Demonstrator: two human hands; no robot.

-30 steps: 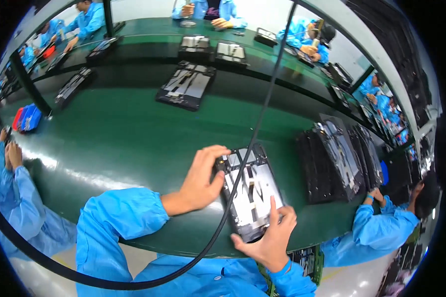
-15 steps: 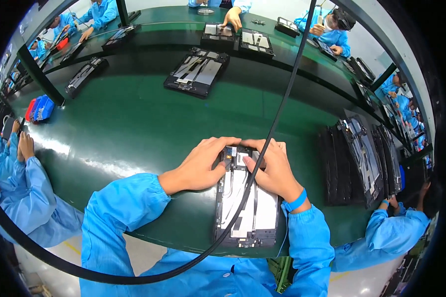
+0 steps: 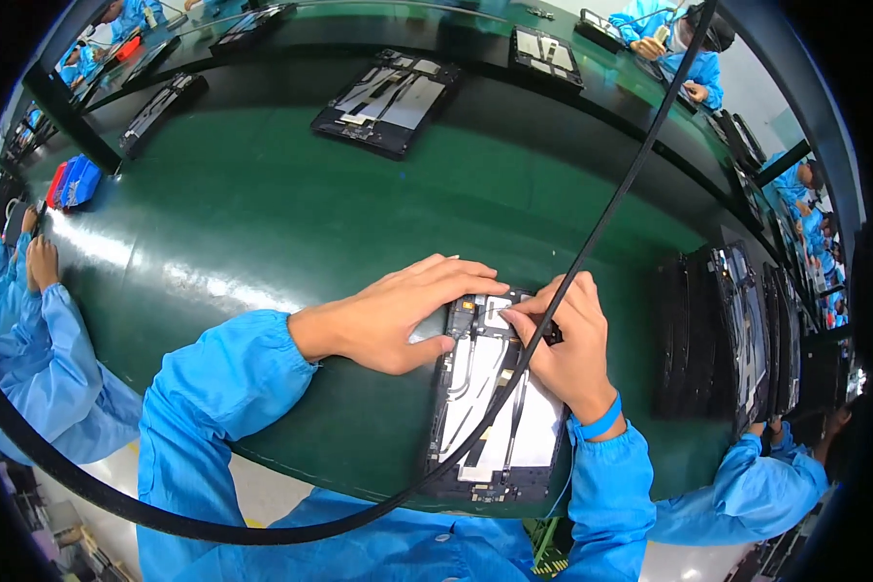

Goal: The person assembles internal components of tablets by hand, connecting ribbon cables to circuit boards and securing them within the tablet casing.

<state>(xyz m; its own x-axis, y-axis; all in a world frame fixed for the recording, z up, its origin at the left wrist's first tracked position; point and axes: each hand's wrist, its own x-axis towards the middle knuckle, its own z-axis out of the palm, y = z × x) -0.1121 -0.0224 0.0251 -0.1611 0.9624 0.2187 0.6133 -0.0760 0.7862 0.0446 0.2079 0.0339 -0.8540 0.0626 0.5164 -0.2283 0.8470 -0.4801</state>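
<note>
A tablet (image 3: 490, 441) with its inner parts bare lies on the green table before me, showing white battery panels and dark flat cables. My left hand (image 3: 390, 312) is stretched over its top left corner, fingertips along the top edge and thumb at the left edge. At the upper part of the tablet, beside a small white plate, my right hand (image 3: 574, 344) has thumb and forefinger pinched together. Whatever lies between those fingertips is too small to make out. A blue band (image 3: 603, 419) circles my right wrist.
Another opened tablet (image 3: 388, 100) lies farther back on the green table (image 3: 291, 223). A stack of tablets stands on edge in black holders (image 3: 689, 335) at right. Blue and red bins (image 3: 78, 181) sit at left. A black cable (image 3: 616, 209) crosses the view. Co-workers sit around.
My right hand has drawn its fingers in from the tablet's top edge to a pinch over its upper part. My left hand stays at the top left corner, its thumb moved outward.
</note>
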